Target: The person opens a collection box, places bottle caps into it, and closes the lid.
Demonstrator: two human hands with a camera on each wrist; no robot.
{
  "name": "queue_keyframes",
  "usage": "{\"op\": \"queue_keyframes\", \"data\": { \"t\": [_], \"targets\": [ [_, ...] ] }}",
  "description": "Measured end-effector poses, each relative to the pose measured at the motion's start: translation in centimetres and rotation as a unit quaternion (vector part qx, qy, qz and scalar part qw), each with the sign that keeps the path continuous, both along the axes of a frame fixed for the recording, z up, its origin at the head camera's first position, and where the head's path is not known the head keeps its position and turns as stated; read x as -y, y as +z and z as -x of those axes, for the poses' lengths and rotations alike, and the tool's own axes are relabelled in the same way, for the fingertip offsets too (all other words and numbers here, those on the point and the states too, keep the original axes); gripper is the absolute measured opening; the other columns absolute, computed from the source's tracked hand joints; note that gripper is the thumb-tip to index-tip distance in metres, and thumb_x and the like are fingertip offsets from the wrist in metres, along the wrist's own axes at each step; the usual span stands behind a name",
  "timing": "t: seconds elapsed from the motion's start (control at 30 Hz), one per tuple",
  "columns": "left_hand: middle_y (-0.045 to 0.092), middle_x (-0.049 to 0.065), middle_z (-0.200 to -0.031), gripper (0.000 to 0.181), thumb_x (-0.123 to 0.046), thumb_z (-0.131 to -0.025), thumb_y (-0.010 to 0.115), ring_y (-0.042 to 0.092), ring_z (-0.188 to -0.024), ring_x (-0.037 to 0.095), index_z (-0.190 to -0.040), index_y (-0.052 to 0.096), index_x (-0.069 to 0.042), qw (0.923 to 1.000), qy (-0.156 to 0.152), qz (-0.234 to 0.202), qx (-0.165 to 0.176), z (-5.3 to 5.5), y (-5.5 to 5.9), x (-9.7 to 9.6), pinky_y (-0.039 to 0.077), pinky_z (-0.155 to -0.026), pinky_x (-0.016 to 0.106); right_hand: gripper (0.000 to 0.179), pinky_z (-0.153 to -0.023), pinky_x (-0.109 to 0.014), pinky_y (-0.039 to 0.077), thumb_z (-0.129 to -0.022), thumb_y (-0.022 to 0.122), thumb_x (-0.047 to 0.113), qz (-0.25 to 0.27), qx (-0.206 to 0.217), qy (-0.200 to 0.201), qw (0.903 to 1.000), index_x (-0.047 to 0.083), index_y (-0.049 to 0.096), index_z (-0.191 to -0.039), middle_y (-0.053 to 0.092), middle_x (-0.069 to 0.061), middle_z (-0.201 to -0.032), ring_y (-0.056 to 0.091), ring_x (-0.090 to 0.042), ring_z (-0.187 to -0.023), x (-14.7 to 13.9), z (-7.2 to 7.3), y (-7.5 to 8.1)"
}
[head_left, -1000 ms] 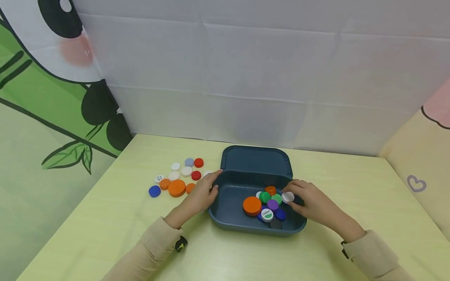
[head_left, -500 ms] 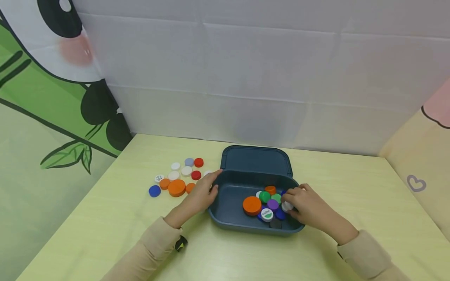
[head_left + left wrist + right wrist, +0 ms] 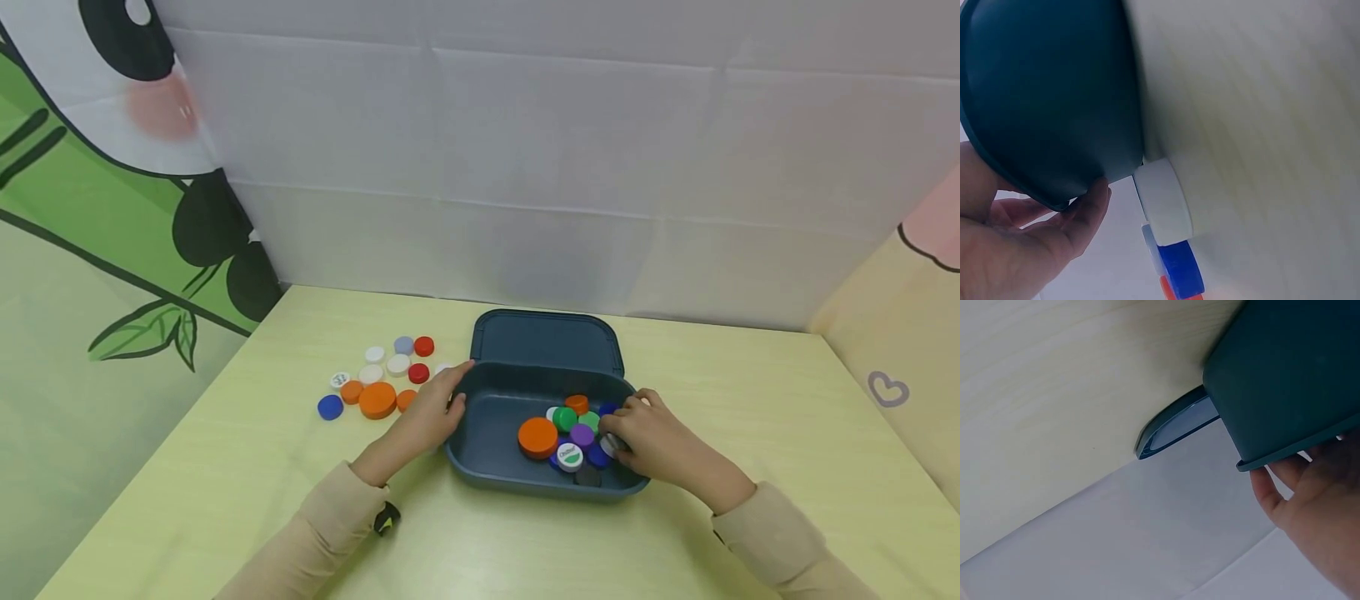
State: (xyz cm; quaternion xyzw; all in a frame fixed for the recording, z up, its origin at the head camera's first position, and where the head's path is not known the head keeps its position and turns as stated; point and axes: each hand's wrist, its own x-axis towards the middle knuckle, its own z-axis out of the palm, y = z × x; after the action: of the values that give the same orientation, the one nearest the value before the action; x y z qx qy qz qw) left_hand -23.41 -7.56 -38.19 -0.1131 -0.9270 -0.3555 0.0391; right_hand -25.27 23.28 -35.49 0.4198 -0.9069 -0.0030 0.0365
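A dark blue-green box (image 3: 491, 483) stands on the table with several bottle caps in its right half, among them a large orange cap (image 3: 537, 438), a purple cap (image 3: 582, 436) and a green cap (image 3: 565, 418). My left hand (image 3: 430, 414) grips the box's left rim; the left wrist view shows fingers against the outer wall. Over the right rim reaches my right hand (image 3: 660, 437), its fingertips low inside the box and pinching a white bottle cap (image 3: 609, 446) that they partly cover. The right wrist view shows that hand at the rim, the cap hidden behind the wall.
Behind the box lies its lid (image 3: 547, 340). Left of the box several loose caps are spread on the table, including a large orange cap (image 3: 377, 401), a blue cap (image 3: 330, 407) and a red cap (image 3: 423, 346). A white sheet (image 3: 480, 167) hangs behind the table.
My right hand has moved left and down into the box with the white bottle cap, lowering it among the other caps. The left hand has stayed on the rim.
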Motion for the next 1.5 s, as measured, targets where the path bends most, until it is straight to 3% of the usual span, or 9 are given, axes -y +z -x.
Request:
{"op": "queue_keyframes", "data": {
  "t": [0.13,0.3,0.5,0.6,0.7,0.87,1.03,1.5],
  "targets": [
    [0.049,0.016,-0.132,0.049,-0.002,-0.089,0.050,0.051,-0.116,0.028,-0.137,0.038,-0.003,1.0000,0.001,0.004,-0.003,-0.1,0.1,-0.1,0.045,-0.096,0.042,0.019,-0.087,-0.050,0.040,-0.071,0.076,0.015,0.018,0.001,0.000,0.9998,0.011,0.066,-0.087,0.066,-0.002,-0.080,0.056,-0.022,-0.078,-0.1,-0.1,-0.1],
    [0.049,0.016,-0.132,0.049,-0.002,-0.089,0.050,0.051,-0.116,0.028,-0.137,0.038,-0.002,1.0000,0.000,0.005,-0.004,-0.2,0.3,-0.1,0.045,-0.097,0.042,0.017,-0.087,-0.045,0.045,-0.078,0.070,0.014,0.105,0.022,-0.022,0.9940,0.009,0.066,-0.093,0.066,-0.003,-0.091,0.057,-0.021,-0.085,-0.5,-0.3,-0.2],
    [0.048,0.016,-0.133,0.049,-0.002,-0.090,0.050,0.049,-0.119,0.028,-0.137,0.038,-0.001,1.0000,-0.003,0.003,-0.002,-0.1,0.4,-0.2,0.044,-0.098,0.043,0.028,-0.082,-0.045,0.051,-0.082,0.062,0.003,0.257,0.022,-0.075,0.9632,0.001,0.058,-0.110,0.060,-0.012,-0.110,0.056,-0.027,-0.100,-1.3,-0.7,-0.4],
    [0.048,0.017,-0.133,0.049,-0.002,-0.090,0.050,0.049,-0.119,0.028,-0.137,0.037,-0.001,1.0000,-0.005,0.003,-0.002,-0.1,0.4,-0.2,0.044,-0.098,0.043,0.035,-0.081,-0.047,0.051,-0.083,0.059,-0.001,0.302,0.020,-0.100,0.9478,-0.003,0.052,-0.117,0.056,-0.017,-0.115,0.056,-0.032,-0.102,-1.7,-0.9,-0.5],
    [0.049,0.017,-0.133,0.049,-0.002,-0.089,0.050,0.050,-0.118,0.029,-0.137,0.038,0.000,1.0000,-0.007,0.003,-0.005,-0.1,0.5,-0.1,0.044,-0.097,0.043,0.040,-0.079,-0.049,0.051,-0.083,0.057,-0.003,0.331,0.049,-0.128,0.9337,-0.005,0.047,-0.122,0.053,-0.022,-0.119,0.056,-0.038,-0.103,-2.0,-1.0,-0.8],
    [0.048,0.017,-0.133,0.049,-0.002,-0.090,0.049,0.050,-0.118,0.029,-0.137,0.038,-0.001,1.0000,-0.010,0.000,0.000,-0.1,0.6,0.0,0.044,-0.097,0.043,0.046,-0.081,-0.051,0.050,-0.085,0.053,-0.003,0.357,0.108,-0.156,0.9145,-0.006,0.039,-0.129,0.046,-0.027,-0.127,0.052,-0.044,-0.109,-2.0,-1.1,-1.3],
    [0.049,0.018,-0.132,0.048,-0.001,-0.089,0.050,0.050,-0.117,0.030,-0.136,0.039,0.000,0.9999,-0.012,0.002,-0.006,-0.1,0.7,-0.1,0.044,-0.097,0.044,0.047,-0.084,-0.051,0.049,-0.090,0.047,-0.001,0.367,0.154,-0.158,0.9038,-0.005,0.033,-0.134,0.040,-0.027,-0.135,0.050,-0.046,-0.113,-2.0,-1.1,-1.4],
    [0.048,0.019,-0.132,0.048,-0.001,-0.089,0.048,0.050,-0.117,0.030,-0.136,0.037,0.002,0.9998,-0.019,0.002,0.001,-0.1,1.0,0.0,0.044,-0.097,0.043,0.046,-0.090,-0.056,0.043,-0.092,0.037,-0.003,0.348,0.204,-0.163,0.9005,-0.007,0.029,-0.137,0.039,-0.033,-0.134,0.046,-0.049,-0.116,-2.0,-1.2,-1.3]
  ]
}}
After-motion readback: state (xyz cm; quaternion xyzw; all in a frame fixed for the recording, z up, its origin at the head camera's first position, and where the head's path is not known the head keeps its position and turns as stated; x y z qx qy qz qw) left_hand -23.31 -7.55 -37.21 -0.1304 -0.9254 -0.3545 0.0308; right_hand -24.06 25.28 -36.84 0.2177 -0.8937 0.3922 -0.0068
